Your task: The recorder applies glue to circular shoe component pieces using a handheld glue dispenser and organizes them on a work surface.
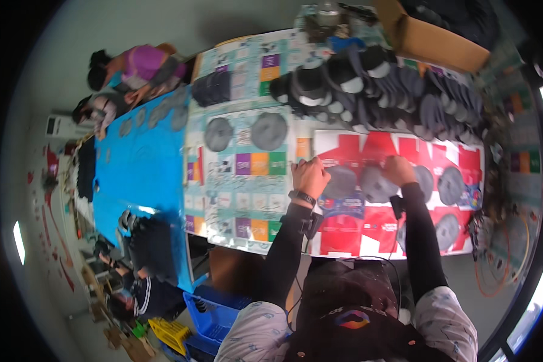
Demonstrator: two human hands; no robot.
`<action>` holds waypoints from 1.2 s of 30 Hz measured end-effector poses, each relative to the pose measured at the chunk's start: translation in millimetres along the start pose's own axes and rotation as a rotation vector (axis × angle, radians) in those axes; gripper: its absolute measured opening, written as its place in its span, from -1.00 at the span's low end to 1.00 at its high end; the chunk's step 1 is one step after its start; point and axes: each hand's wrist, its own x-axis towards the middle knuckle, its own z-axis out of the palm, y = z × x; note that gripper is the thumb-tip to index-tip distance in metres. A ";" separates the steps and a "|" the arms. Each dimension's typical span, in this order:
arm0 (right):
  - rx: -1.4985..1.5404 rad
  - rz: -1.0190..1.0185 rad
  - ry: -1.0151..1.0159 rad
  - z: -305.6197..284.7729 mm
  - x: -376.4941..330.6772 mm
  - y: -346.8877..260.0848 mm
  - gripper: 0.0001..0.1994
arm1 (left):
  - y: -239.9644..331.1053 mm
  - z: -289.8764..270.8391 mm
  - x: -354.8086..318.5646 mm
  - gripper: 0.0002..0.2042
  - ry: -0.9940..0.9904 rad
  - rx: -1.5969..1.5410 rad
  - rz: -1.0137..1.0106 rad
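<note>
On the red-and-white sheet [338, 238] in front of me lie several round grey pads, soft-looking and roughly palm-sized. My left hand [311, 176], a dark band at its wrist, is closed at the left edge of one grey pad [342, 184]. Its fingertips are partly hidden, and I cannot make out what is between them. Just right of that, my right hand [399, 171] has its fingers closed on the upper right edge of another round grey pad [375, 188]. Farther right are a third pad [425, 183] and a fourth [450, 186].
Stacked dark grey and black pieces [368, 84] line the table's far side. Two more pads [269, 131] lie on the patterned covering to the left. Beyond is a blue table [142, 175] with other people working. A blue crate [214, 317] stands below, and a cardboard box [443, 45] far right.
</note>
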 end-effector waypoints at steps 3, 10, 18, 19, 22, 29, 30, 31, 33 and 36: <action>0.326 0.083 0.012 -63.9 -30.6 -39.3 -0.80 | -53.8 -43.5 -20.2 -0.83 -0.089 -0.361 -0.253; 0.751 0.081 -0.089 -54.5 -21.5 -193.3 -0.72 | -298.2 -88.0 -51.8 -0.77 0.206 -0.335 -0.530; 1.157 -0.062 0.145 54.9 63.1 -329.4 -0.58 | -440.1 -56.9 -51.0 -0.84 0.419 -0.317 -0.653; 1.115 -0.085 0.267 73.3 73.5 -327.2 -0.59 | -438.9 -52.6 -45.1 -0.86 0.453 -0.358 -0.600; 0.825 0.011 0.276 111.5 90.1 -316.4 -0.68 | -436.8 -46.6 -38.8 -0.85 0.442 -0.367 -0.573; 0.412 0.012 0.341 126.8 75.6 -336.9 -0.82 | -447.6 -63.0 -52.9 -0.80 0.399 -0.552 -0.588; 0.461 0.052 0.280 126.0 72.1 -335.1 -0.82 | -443.7 -62.8 -52.5 -0.79 0.365 -0.561 -0.663; 0.511 0.092 0.219 124.9 70.5 -333.0 -0.81 | -439.7 -63.5 -52.1 -0.77 0.330 -0.569 -0.737; 0.595 0.076 0.209 125.3 70.2 -331.5 -0.79 | -434.8 -64.5 -53.6 -0.73 0.322 -0.580 -0.699; 0.536 -0.018 0.272 121.9 60.4 -329.3 -0.74 | -423.8 -55.2 -60.4 -0.63 0.382 -0.591 -0.613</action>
